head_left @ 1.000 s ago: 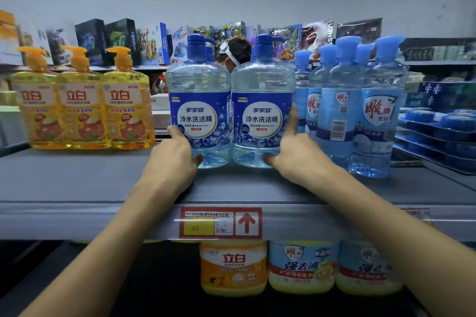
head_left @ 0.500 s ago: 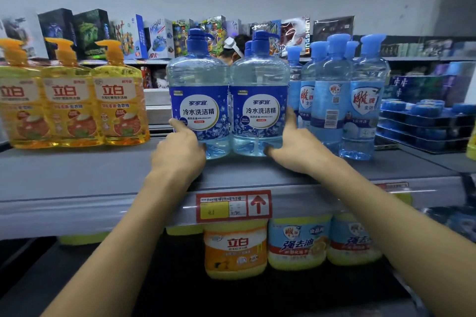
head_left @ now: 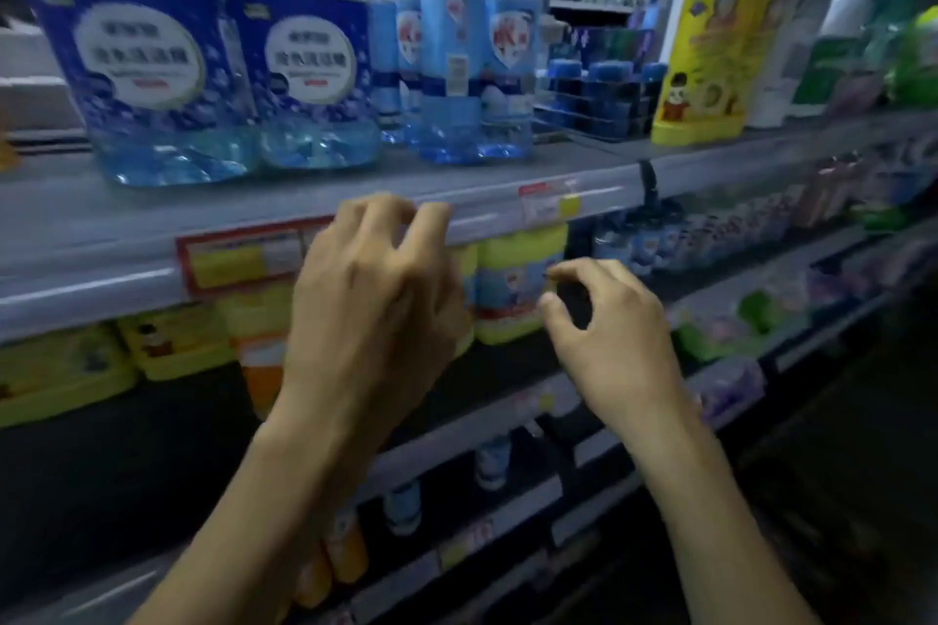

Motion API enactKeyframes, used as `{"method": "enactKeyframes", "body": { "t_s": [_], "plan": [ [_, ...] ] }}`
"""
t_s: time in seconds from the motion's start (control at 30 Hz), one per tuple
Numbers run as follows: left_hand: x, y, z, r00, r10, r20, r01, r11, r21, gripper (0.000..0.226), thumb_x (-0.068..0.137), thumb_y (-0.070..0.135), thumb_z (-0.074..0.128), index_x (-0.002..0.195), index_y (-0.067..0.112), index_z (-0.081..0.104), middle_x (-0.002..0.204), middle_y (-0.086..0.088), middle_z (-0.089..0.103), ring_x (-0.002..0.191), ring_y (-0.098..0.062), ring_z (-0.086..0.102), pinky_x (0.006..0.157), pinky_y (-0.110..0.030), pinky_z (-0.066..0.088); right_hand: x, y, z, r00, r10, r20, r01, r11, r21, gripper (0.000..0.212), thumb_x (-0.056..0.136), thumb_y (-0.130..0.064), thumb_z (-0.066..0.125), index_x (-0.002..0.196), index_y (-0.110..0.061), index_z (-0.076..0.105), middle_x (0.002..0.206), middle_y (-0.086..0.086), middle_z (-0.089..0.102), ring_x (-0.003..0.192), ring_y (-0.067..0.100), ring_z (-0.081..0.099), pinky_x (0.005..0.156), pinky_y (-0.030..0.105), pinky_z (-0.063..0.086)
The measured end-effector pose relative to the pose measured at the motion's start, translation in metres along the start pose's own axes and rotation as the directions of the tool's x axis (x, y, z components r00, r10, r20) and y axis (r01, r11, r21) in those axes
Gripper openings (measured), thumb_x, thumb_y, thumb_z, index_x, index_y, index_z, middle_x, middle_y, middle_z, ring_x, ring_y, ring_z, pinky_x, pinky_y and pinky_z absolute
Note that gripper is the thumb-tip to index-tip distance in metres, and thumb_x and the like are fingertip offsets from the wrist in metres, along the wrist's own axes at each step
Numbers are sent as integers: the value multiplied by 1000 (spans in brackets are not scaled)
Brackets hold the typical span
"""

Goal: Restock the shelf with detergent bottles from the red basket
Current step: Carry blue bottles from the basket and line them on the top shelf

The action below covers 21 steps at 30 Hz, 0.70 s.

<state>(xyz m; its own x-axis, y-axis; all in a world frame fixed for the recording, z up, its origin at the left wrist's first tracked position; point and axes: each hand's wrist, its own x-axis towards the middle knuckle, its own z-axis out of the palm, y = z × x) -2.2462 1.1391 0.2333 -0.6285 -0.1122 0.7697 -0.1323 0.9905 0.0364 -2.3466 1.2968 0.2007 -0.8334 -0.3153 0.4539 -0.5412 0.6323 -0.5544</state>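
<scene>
Two big clear-blue detergent bottles with dark blue labels stand side by side on the grey shelf [head_left: 127, 223]: the left bottle [head_left: 142, 66] and the right bottle [head_left: 309, 71]. Both my hands hang in front of the shelf edge, below the bottles and apart from them. My left hand [head_left: 370, 299] has loosely curled fingers and holds nothing. My right hand [head_left: 609, 335] is to its right, fingers loosely curled, also empty. The red basket is out of view.
Slim blue bottles [head_left: 472, 46] stand right of the big pair, then stacked blue-capped packs [head_left: 599, 96] and yellow bottles [head_left: 710, 31]. Yellow and orange tubs [head_left: 517, 284] fill the shelf below. More shelves run down to the right. The picture is motion-blurred.
Both hands let go of the two big bottles and drew back and down off the shelf. The view swung down and to the right.
</scene>
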Motion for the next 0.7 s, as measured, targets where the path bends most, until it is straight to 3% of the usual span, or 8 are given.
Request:
{"method": "enactKeyframes", "body": {
  "t_s": [0.1, 0.27, 0.37, 0.43, 0.53, 0.7],
  "plan": [
    [-45, 48, 57, 976, 32, 214, -14, 996, -83, 21, 94, 24, 53, 108, 11, 60, 103, -12, 61, 94, -33, 55, 73, -44, 48, -53, 79, -2, 970, 210, 123, -203, 977, -66, 23, 99, -32, 56, 119, -23, 63, 115, -4, 60, 103, 18, 58, 82, 31, 47],
    [-112, 147, 129, 854, 50, 519, 55, 981, -185, 8, 91, 21, 58, 88, 14, 60, 84, -5, 62, 76, -33, 61, 58, -42, 50, -137, 207, -49, 851, 474, 224, -450, 880, -154, 11, 96, -30, 59, 104, -27, 66, 90, -6, 71, 89, 17, 68, 80, 38, 55],
    [-137, 223, 151, 792, 114, 600, 47, 968, -247, 19, 94, 23, 40, 83, 15, 54, 75, -2, 58, 67, -32, 60, 56, -42, 50, -179, 270, -97, 780, 592, 203, -566, 805, -176, 17, 102, -27, 49, 104, -30, 66, 75, -9, 70, 78, 10, 66, 77, 39, 57],
    [-148, 279, 159, 759, 194, 621, 8, 952, -307, 27, 93, 33, 31, 82, 17, 49, 72, 1, 54, 66, -31, 59, 55, -40, 49, -207, 310, -130, 741, 645, 189, -616, 764, -193, 27, 102, -18, 44, 115, -29, 65, 86, -9, 71, 87, 15, 66, 82, 40, 56],
    [-165, 361, 171, 722, 303, 622, -48, 919, -392, 16, 97, 29, 45, 84, 21, 51, 74, 5, 55, 68, -28, 61, 56, -38, 50, -249, 363, -175, 702, 686, 192, -654, 728, -207, 41, 97, -5, 41, 125, -29, 60, 114, -3, 68, 104, 21, 65, 88, 41, 55],
    [-187, 465, 193, 621, 440, 649, -137, 876, -463, 18, 96, 32, 52, 108, 23, 62, 92, 2, 64, 87, -25, 65, 66, -36, 50, -305, 436, -233, 658, 742, 127, -722, 670, -174, 33, 101, -20, 40, 128, -26, 58, 114, 1, 69, 99, 23, 65, 85, 41, 55]
  ]
}}
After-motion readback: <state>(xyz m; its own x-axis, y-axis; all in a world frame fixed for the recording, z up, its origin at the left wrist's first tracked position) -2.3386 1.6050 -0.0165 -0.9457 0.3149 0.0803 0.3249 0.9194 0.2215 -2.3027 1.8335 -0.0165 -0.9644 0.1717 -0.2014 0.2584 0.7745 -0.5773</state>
